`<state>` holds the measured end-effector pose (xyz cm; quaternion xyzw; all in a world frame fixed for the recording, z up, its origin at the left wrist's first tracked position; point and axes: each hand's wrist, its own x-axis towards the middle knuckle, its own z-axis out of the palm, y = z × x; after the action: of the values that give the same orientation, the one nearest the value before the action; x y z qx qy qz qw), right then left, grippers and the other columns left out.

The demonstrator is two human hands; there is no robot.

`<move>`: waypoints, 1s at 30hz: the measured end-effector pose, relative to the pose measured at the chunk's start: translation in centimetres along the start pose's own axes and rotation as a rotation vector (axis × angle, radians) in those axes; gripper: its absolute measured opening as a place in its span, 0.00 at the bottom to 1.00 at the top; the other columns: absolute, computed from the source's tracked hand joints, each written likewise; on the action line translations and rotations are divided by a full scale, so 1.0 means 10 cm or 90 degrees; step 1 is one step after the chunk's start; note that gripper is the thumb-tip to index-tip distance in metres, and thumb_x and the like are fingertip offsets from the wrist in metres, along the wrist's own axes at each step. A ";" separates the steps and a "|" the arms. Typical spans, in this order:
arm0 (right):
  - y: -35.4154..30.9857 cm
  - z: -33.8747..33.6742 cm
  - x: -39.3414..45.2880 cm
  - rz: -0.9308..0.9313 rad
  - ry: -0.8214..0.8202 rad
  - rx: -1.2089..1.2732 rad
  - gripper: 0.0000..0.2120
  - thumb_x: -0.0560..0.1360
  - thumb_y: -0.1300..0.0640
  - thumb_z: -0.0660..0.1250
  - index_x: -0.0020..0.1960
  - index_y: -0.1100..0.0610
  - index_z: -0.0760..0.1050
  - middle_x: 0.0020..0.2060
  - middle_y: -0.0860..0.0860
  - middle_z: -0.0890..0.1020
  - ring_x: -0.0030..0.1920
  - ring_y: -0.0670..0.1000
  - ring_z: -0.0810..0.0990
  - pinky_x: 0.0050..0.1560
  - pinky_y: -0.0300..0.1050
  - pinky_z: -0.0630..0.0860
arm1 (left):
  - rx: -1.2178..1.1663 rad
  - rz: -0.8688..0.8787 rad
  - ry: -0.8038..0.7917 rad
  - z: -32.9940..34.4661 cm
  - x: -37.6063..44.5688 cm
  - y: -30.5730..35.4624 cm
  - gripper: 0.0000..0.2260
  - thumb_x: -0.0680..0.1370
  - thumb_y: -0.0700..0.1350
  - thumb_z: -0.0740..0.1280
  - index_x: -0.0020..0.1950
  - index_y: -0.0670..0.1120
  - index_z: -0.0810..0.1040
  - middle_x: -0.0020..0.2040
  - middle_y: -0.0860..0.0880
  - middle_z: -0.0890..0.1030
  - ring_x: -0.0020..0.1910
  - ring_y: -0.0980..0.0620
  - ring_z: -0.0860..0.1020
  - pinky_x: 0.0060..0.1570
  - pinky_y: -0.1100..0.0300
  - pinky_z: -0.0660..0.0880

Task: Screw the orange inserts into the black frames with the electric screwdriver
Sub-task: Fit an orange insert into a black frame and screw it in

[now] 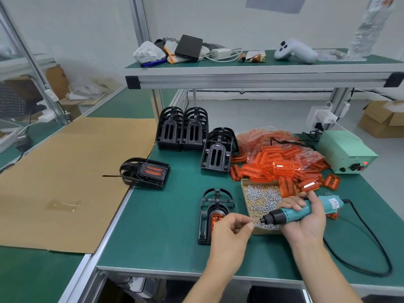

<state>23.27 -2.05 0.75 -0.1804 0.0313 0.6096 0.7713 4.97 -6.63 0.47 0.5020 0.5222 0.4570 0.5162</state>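
Nearest me, my left hand [229, 231] hovers over the lower end of the black frame [215, 215] lying flat on the green table [153, 226]; its fingers are curled inward with thumb and forefinger tips drawn together near the driver's bit, though whether they pinch a screw I cannot tell; an orange insert [216, 218] sits seated in that frame, partly hidden by my knuckles. My right hand [306, 217] wraps its fingers round the teal electric screwdriver [299, 212], held nearly level with its black nose pointing left toward my left fingertips; its black cord [371, 237] loops away over the table to the right. Just under the driver lies a cardboard tray [265, 231] strewn with small silver screws [262, 196]. Farther left, a finished frame [145, 172] with orange showing through its slots rests at the table edge beside a cardboard sheet [65, 171]. Beyond the tray, a heap of loose orange inserts [279, 165] spills from a clear bag; next to it on the right stands the pale green power unit [347, 152]; stacks of empty black frames [182, 129] stand upright behind.
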 end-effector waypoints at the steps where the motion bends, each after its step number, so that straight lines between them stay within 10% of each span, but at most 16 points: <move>1: 0.02 0.02 0.00 -0.003 -0.002 -0.006 0.11 0.82 0.49 0.66 0.42 0.51 0.72 0.30 0.42 0.67 0.28 0.41 0.66 0.34 0.35 0.68 | -0.002 0.004 0.002 0.00 0.00 0.01 0.07 0.77 0.44 0.74 0.44 0.58 0.85 0.42 0.54 0.85 0.40 0.60 0.79 0.44 0.68 0.76; 15: 0.13 0.21 -0.07 -0.040 -0.004 -0.039 0.11 0.82 0.51 0.66 0.42 0.52 0.72 0.30 0.43 0.66 0.28 0.42 0.66 0.33 0.37 0.69 | -0.014 0.014 0.078 -0.03 -0.01 0.06 0.10 0.78 0.46 0.74 0.44 0.62 0.84 0.41 0.57 0.85 0.38 0.61 0.79 0.42 0.67 0.76; 24: 0.29 0.44 -0.12 -0.092 -0.032 -0.114 0.12 0.81 0.52 0.67 0.39 0.52 0.74 0.28 0.45 0.69 0.27 0.45 0.67 0.32 0.39 0.70 | -0.150 -0.064 0.091 -0.18 0.05 0.10 0.04 0.78 0.40 0.74 0.45 0.47 0.87 0.40 0.47 0.87 0.35 0.58 0.79 0.37 0.66 0.76; 30: 0.51 0.80 -0.09 -0.120 -0.029 -0.170 0.11 0.81 0.54 0.69 0.40 0.53 0.75 0.27 0.46 0.72 0.37 0.49 0.82 0.33 0.38 0.73 | -0.034 0.018 0.028 -0.56 0.29 0.32 0.05 0.75 0.42 0.78 0.44 0.53 0.88 0.38 0.49 0.87 0.35 0.58 0.81 0.38 0.66 0.77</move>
<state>16.83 0.63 7.20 -0.2695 -0.0843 0.5370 0.7949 -0.35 -3.28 3.66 0.4854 0.5137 0.4890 0.5112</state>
